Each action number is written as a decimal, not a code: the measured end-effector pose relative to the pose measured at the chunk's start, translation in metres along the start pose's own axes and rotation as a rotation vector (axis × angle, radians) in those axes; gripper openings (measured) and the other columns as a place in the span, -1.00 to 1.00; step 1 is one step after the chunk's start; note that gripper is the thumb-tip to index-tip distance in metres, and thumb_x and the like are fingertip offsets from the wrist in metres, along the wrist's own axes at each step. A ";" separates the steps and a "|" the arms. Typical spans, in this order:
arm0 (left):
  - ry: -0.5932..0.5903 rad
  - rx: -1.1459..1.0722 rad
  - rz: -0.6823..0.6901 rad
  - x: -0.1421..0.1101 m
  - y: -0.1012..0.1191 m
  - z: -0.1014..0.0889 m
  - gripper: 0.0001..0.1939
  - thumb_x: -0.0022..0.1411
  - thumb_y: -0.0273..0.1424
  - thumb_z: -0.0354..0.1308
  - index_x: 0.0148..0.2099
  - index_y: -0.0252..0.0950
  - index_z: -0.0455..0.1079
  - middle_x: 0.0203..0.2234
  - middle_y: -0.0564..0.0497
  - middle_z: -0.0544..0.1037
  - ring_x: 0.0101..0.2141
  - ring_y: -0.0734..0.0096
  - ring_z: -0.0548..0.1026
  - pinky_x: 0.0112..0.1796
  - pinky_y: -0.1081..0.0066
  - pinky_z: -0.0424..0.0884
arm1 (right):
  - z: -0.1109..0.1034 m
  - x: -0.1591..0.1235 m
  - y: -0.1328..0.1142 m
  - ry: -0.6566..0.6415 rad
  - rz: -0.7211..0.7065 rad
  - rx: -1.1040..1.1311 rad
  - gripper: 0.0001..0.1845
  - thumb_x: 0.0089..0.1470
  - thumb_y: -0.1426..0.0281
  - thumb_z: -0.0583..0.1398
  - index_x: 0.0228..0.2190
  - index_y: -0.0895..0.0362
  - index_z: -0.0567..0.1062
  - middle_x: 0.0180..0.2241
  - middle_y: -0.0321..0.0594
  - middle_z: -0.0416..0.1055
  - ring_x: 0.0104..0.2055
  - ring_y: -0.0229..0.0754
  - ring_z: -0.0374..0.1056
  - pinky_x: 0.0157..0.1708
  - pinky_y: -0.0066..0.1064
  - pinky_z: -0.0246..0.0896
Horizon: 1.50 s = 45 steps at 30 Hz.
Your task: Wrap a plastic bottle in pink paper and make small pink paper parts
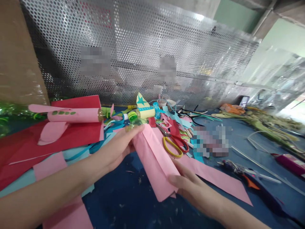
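Observation:
A plastic bottle wrapped in pink paper (152, 165) lies slanted between my hands over the blue table. Its clear greenish shoulder and green cap (132, 116) stick out at the far end. My left hand (121, 144) is closed around that shoulder end, thumb on top at the paper's edge. At the near end my right hand (189, 183) pinches the paper, thumb over the overlapping flap and fingers behind. Scissors (175, 146) with red and yellow handles lie just beyond the roll. Flat under my right wrist area runs a pink paper strip (221, 181).
A pink paper-covered bottle plane (73, 114) rests on red sheets (81, 138) at left. Behind my hands sit a yellow-and-blue one (145, 113) and colourful scraps. A glue gun (259, 187) lies at right. A perforated metal screen (147, 54) rises behind the table.

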State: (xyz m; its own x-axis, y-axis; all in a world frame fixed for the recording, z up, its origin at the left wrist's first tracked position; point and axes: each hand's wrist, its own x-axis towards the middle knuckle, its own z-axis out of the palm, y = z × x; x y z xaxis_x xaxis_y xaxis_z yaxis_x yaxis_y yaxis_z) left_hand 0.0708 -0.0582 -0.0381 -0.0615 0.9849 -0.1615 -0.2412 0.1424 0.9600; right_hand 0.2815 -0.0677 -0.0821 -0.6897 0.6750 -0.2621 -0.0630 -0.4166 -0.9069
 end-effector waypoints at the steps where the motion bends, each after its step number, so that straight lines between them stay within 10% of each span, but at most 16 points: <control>1: -0.004 -0.005 0.002 0.000 0.000 0.000 -0.69 0.16 -0.17 0.25 -0.09 -0.18 0.51 -0.17 0.01 0.61 -0.06 0.19 0.48 -0.23 0.41 0.45 | 0.000 0.000 0.001 -0.007 0.001 -0.003 -0.33 -0.02 0.14 0.34 0.12 -0.07 0.34 0.02 -0.27 0.45 0.06 -0.05 0.34 -0.06 -0.33 0.26; 9: -0.026 -0.038 0.003 -0.004 0.005 0.001 -0.64 0.18 -0.19 0.23 -0.02 -0.23 0.45 -0.07 -0.07 0.56 -0.06 0.15 0.47 -0.18 0.35 0.43 | -0.005 0.004 0.013 0.022 0.012 0.129 -0.23 -0.17 0.23 0.36 0.11 0.01 0.34 -0.17 -0.20 0.53 -0.17 -0.07 0.43 -0.24 -0.32 0.30; 15: -0.049 -0.100 -0.031 0.000 0.008 -0.005 -0.55 0.16 -0.06 0.20 0.00 -0.21 0.44 -0.16 -0.05 0.59 -0.13 0.20 0.49 -0.25 0.39 0.42 | -0.006 -0.001 0.009 -0.167 0.014 0.378 -0.54 -0.08 0.27 0.29 -0.07 0.05 0.51 -0.19 -0.18 0.56 -0.17 -0.06 0.49 -0.12 -0.27 0.29; 21: -0.103 -0.189 -0.020 0.015 0.009 -0.025 -0.51 -0.01 -0.22 0.39 0.01 -0.13 0.45 -0.29 0.06 0.62 -0.33 0.33 0.55 -0.39 0.45 0.45 | -0.009 -0.002 0.005 -0.332 0.017 0.383 -0.30 0.03 -0.13 0.15 -0.05 0.17 0.53 -0.20 -0.07 0.58 -0.19 -0.10 0.51 -0.19 -0.36 0.31; 45: -0.269 0.147 -0.021 -0.011 0.001 0.001 -0.42 -0.09 -0.02 0.39 -0.06 -0.16 0.39 -0.27 0.03 0.58 -0.18 0.23 0.51 -0.13 0.35 0.36 | 0.008 -0.002 0.000 0.014 0.093 -0.008 0.01 -0.14 -0.13 0.29 0.24 0.06 0.19 0.25 -0.08 0.17 0.32 0.05 -0.03 0.28 -0.11 -0.17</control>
State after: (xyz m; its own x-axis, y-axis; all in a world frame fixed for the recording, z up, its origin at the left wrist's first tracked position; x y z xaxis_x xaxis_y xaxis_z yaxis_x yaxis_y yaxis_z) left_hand 0.0727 -0.0692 -0.0351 0.2058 0.9693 -0.1345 -0.0954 0.1567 0.9830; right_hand 0.2775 -0.0737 -0.0787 -0.6822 0.6420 -0.3499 0.0070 -0.4727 -0.8812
